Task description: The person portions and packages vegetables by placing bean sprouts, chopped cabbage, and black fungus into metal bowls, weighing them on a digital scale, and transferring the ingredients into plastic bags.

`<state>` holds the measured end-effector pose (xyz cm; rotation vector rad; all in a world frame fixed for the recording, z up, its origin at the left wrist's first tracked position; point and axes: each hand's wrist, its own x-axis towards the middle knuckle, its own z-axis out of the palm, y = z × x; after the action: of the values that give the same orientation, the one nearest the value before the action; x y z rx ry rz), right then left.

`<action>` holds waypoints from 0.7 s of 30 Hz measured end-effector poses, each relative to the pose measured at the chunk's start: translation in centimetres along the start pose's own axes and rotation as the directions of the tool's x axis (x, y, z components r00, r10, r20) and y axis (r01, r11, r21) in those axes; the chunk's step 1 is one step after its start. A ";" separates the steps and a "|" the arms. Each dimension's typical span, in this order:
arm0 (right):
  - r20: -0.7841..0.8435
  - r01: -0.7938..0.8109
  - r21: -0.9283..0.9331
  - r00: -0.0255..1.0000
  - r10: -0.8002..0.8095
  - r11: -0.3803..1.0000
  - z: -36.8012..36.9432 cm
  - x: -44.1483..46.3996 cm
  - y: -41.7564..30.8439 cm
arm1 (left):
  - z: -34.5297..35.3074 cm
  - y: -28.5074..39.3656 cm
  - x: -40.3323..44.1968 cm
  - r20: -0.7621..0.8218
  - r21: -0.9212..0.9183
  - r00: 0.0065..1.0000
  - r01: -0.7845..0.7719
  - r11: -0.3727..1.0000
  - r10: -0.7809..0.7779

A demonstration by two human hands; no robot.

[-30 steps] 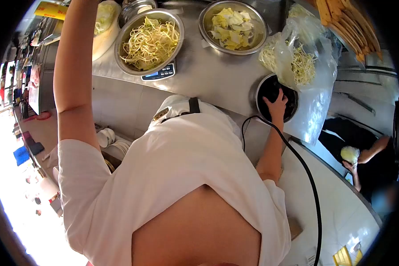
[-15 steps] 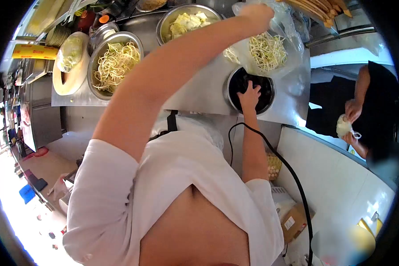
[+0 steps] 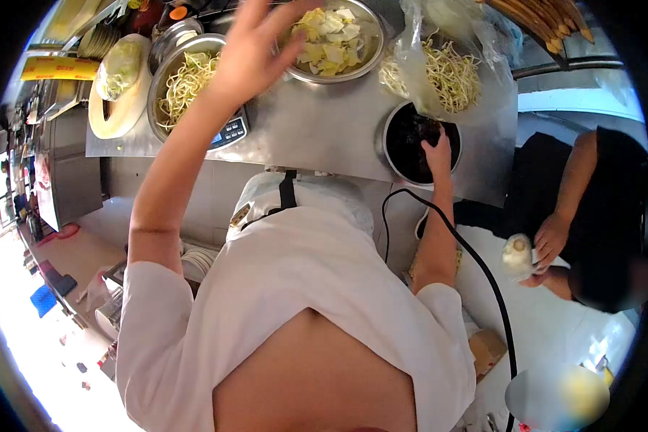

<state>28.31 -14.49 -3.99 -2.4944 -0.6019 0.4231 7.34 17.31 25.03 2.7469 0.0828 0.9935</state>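
Note:
My left hand is raised over the steel counter, fingers spread and holding nothing, between a steel bowl of bean sprouts and a steel bowl of cut pale-yellow leaves. My right hand reaches over the rim of a round bowl, its fingers bent around some of the dark, wet food inside; the fingertips are partly hidden. Just behind this bowl lies an open clear plastic bag with more bean sprouts. A digital scale shows beside the left sprout bowl.
A wrapped cabbage lies on a round board at the left. Wooden hangers or slats stick out at the upper right. A black cable runs past my right arm. At the right, a person in dark clothes holds a pale wrapped item.
My left hand has come back from the plastic bag toward the left and is now spread over the counter. My right hand stays in the dark bowl, its fingers drawn in. The view has shifted.

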 end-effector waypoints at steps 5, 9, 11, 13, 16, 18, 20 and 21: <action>-0.033 0.102 -0.018 0.994 -0.103 0.995 -2.6 -1.7 -2.5 | -4.6 -5.6 -11.0 -0.065 0.152 0.958 0.287 0.946 -0.280; -0.124 0.078 0.165 0.991 -0.058 0.983 -3.2 -1.3 -2.2 | -7.3 -6.4 -18.0 -0.091 0.120 0.872 0.489 0.864 -0.481; -0.220 0.027 0.490 0.971 0.093 0.872 -3.2 -1.6 -2.7 | -8.4 -6.7 -20.6 -0.123 0.110 0.821 0.570 0.814 -0.558; -0.088 -0.125 0.868 0.913 0.398 0.481 -3.6 -2.3 -4.4 | -9.1 -7.7 -23.0 -0.200 0.039 0.773 0.621 0.783 -0.602; 0.265 -0.256 0.964 0.919 0.292 -0.070 -2.0 -2.2 -4.4 | -10.1 -8.8 -26.2 -0.311 -0.081 0.664 0.694 0.715 -0.680; 0.394 -0.348 0.906 0.902 0.176 -0.241 -1.0 -2.6 -9.0 | -10.2 -9.1 -27.9 -0.335 -0.225 0.534 0.755 0.617 -0.776; 0.473 -0.479 0.844 0.877 -0.084 -0.242 0.9 -2.2 -15.4 | -10.3 -9.4 -29.0 -0.325 -0.316 0.456 0.773 0.550 -0.828; 0.483 -0.522 0.834 0.847 -0.220 -0.177 1.8 -2.2 -19.5 | -10.2 -9.6 -29.6 -0.324 -0.310 0.463 0.772 0.555 -0.825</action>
<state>19.31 -0.05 5.98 -0.7250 0.0831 1.1275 -21.78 24.78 11.97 1.8636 1.2348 1.1857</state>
